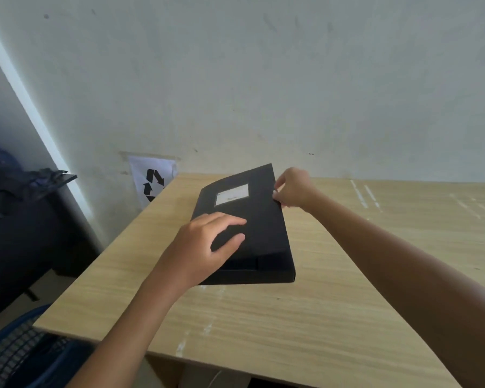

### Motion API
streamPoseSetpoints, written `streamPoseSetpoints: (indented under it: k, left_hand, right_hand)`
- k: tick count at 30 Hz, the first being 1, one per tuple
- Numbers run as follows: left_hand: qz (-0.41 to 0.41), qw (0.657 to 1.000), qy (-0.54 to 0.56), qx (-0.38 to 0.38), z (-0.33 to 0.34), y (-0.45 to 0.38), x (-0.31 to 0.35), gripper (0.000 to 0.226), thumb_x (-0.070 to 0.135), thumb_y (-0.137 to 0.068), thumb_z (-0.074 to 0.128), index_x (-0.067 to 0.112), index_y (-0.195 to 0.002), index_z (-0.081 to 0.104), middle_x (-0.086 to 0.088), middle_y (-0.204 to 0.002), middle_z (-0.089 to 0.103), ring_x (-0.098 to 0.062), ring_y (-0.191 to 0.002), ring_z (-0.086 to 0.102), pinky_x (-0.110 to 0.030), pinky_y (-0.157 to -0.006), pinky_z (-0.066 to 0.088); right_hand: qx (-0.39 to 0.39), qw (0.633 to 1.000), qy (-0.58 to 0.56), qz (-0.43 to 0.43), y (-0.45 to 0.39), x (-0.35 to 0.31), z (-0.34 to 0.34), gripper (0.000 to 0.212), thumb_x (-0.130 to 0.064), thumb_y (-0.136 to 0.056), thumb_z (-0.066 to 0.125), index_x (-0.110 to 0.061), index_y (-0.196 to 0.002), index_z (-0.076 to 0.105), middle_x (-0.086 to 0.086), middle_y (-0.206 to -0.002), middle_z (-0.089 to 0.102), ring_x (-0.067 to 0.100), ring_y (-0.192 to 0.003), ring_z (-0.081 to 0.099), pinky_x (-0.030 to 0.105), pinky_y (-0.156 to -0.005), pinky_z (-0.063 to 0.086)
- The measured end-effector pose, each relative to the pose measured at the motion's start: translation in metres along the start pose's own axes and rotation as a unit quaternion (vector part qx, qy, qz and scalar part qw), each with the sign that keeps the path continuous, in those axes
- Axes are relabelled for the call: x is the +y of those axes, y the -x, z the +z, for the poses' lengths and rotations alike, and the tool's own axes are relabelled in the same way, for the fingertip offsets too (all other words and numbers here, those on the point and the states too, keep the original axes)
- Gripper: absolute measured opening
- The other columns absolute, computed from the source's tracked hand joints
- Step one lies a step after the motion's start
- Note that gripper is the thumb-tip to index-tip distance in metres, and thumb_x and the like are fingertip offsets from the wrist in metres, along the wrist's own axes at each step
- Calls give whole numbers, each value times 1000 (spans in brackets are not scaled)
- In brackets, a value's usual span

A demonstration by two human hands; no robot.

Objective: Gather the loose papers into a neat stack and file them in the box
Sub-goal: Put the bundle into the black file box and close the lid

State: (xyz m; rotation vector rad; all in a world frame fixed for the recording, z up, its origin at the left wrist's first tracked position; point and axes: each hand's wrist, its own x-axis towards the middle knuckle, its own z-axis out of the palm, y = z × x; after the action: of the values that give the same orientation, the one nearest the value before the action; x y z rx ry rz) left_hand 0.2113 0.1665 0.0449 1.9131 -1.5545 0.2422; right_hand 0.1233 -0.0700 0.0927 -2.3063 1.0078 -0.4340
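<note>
No legible words or nos. anywhere you're looking. Only sign: black recycling symbol (152, 185), 3 chasing arrows, printed on a white sheet (140, 172) taped to the wall, at approx. 10 o'clock from the box (259, 219). On the box lid you've got a pale rectangular label (232, 194), toward 12 o'clock on the lid; there's faint print on it, but it's too blurred to read. No brand marks visible on the box or the surface (333, 303).

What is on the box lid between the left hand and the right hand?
In the head view, a pale label lies on the black box lid between the left hand and right hand.
</note>
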Motion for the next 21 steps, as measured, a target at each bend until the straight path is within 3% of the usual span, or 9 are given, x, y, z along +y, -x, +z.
streamPoseSetpoints:
  k: [5,8,11,14,17,19,21]
  left_hand:
    - [-75,996,-21,-36,12,5,-15,32,43,-100,55,41,-132,61,28,-133,55,2,-124,46,-28,-104,43]
    - [-133,989,-43,-55,19,13,-22,40,47,-100,52,44,-140,54,23,-147,45,-4,-138,34,-27,-104,39]
    - [-194,974,-81,-80,28,22,-26,49,57,-99,45,50,-147,42,17,-162,30,-13,-151,20,-38,-112,38]
    - [-247,957,-102,-111,39,29,-25,56,64,-99,36,52,-153,29,10,-169,14,-18,-156,7,-45,-118,31]
    - [-271,946,-127,-127,50,32,-24,59,67,-99,28,52,-155,21,7,-171,7,-22,-157,2,-46,-120,26]
    - [-272,945,-137,-122,54,32,-23,59,66,-100,25,52,-156,19,5,-171,7,-24,-158,1,-47,-122,22]
    - [-270,947,-134,-115,59,32,-19,59,67,-99,24,51,-156,21,4,-171,9,-25,-158,2,-47,-123,20]
  right_hand:
    - [-3,996,78,-35,8,29,21,19,-11,-94,66,4,-104,72,17,-107,71,31,-96,67,38,-84,57]
    - [-15,994,104,-34,15,45,35,19,-13,-97,61,1,-101,73,17,-103,72,32,-95,68,42,-83,58]
    - [-17,994,99,-40,23,54,48,27,-17,-102,46,-3,-102,69,10,-94,65,28,-91,64,35,-76,52]
    - [-27,994,102,-40,36,58,57,38,-23,-108,31,-6,-114,64,9,-105,62,22,-92,58,30,-76,48]
    - [-30,988,148,-44,40,55,57,42,-32,-107,28,-7,-113,61,10,-117,63,26,-109,55,42,-93,51]
    - [-59,969,231,-65,43,54,54,47,-37,-106,27,-6,-118,61,12,-132,57,30,-128,47,51,-110,38]
    - [-69,963,237,-107,54,56,51,54,-45,-105,28,-8,-132,56,12,-153,42,30,-143,35,54,-120,24]
